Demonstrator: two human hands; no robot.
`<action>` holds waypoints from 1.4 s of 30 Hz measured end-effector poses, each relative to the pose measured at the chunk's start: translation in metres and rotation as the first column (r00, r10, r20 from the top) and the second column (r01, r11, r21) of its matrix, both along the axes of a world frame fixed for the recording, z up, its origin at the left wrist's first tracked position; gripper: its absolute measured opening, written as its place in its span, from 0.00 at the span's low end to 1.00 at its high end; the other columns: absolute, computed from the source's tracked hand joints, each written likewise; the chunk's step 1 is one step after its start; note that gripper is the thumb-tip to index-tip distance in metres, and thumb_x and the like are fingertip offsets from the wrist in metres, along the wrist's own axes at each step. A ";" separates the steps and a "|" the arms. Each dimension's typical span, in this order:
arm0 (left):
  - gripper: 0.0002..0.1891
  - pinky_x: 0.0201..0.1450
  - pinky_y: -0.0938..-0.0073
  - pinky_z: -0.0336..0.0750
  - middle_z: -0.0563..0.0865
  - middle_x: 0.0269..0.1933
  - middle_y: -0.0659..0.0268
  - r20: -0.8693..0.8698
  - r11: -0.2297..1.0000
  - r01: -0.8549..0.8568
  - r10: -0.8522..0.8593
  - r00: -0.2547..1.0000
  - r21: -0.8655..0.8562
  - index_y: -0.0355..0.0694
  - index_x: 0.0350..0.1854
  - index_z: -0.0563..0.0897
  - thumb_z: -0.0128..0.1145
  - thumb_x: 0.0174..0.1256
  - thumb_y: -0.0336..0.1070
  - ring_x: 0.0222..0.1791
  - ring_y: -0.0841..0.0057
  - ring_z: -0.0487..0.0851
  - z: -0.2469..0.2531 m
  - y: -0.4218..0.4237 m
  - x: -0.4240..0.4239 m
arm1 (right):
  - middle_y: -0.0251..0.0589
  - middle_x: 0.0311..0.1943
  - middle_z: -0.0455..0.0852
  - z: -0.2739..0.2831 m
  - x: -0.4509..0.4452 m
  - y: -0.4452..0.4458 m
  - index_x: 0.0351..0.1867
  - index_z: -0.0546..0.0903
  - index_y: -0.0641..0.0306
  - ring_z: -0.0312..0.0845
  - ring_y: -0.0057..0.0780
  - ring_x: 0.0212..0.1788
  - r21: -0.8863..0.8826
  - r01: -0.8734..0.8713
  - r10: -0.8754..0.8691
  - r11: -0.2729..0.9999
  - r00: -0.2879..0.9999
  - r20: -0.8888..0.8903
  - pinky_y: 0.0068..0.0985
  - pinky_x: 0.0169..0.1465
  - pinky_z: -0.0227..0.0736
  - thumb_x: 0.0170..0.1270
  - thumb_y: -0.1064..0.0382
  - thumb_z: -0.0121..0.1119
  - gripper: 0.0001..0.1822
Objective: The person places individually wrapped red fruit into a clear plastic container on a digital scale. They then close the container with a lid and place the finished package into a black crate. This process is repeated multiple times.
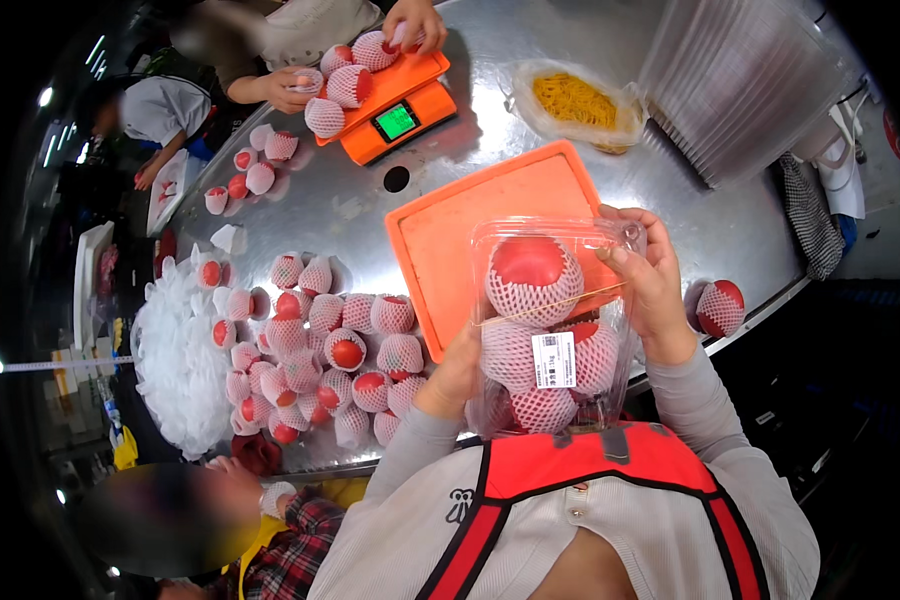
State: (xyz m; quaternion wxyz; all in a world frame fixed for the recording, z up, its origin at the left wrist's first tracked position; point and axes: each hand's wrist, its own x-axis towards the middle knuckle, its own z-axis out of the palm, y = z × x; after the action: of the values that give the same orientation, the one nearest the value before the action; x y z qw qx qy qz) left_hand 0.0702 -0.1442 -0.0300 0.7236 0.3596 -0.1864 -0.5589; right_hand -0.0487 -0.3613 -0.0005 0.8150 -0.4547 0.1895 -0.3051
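Note:
A transparent plastic clamshell box (487,247) is held up in front of my chest. Inside sit several round red fruits (529,262) in white foam net sleeves. A white label (553,360) with printed writing is on the box, and a thin yellow rubber band (555,305) stretches across it. My left hand (456,371) grips the left side, its fingers partly hidden by the box. At the upper right corner my right hand (649,274) pinches the box, thumb in front and fingers behind. Behind the box lies a shallow orange plastic tray (487,191) on the metal table.
Many net-sleeved red fruits (345,352) lie left, beside a heap of white foam nets (184,367). Beyond are an orange digital scale (420,112), a co-worker's hands (289,90), a bag of rubber bands (574,101) and stacked plastic boxes (735,82). One fruit (720,309) rests right.

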 end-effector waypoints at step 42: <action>0.20 0.67 0.61 0.69 0.78 0.58 0.60 -0.013 0.806 0.568 -0.578 0.816 -0.169 0.42 0.47 0.72 0.68 0.61 0.43 0.61 0.69 0.75 -0.010 -0.005 -0.165 | 0.52 0.61 0.73 0.004 -0.291 0.230 0.75 0.49 0.64 0.74 0.39 0.62 0.372 0.584 -0.651 0.722 0.755 0.077 0.37 0.66 0.70 0.64 0.63 0.58 0.42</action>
State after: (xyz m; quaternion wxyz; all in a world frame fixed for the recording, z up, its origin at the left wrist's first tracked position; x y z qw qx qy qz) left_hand -0.0952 -0.1496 -0.0399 0.5529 0.2102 -0.3064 -0.7458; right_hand -0.3393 -0.1309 0.0035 0.7436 -0.1908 0.2946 -0.5690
